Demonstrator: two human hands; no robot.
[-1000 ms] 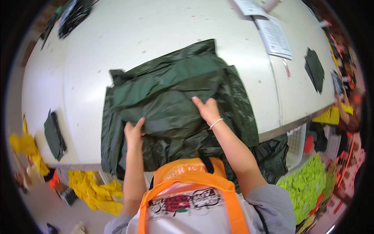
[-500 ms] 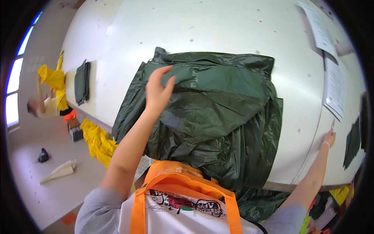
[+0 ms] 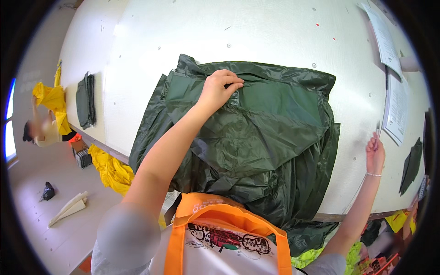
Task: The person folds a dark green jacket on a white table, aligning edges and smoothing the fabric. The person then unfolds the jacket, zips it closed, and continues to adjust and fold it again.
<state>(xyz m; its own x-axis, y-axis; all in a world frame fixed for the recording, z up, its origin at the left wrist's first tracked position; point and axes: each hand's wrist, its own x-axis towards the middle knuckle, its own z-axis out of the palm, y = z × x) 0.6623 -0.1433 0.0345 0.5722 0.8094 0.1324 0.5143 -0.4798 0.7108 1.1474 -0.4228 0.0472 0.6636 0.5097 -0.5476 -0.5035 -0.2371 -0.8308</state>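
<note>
Table, long, white and hard-topped [image 3: 275,36], offered most room beyond the dark-green, glossy folded fabric [image 3: 270,137], which overhung the near edge and could have slid off if tugged. The left hand [image 3: 221,89] pinched its upper panel; the right hand [image 3: 376,156], well apart, gripped a slim tool [image 3: 376,142], perhaps snips, which could have nicked thin folds if swung inward.

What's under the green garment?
The white table shows past the far edge of the garment. The tabletop beneath it, and anything between, is covered and can't be seen.
</note>
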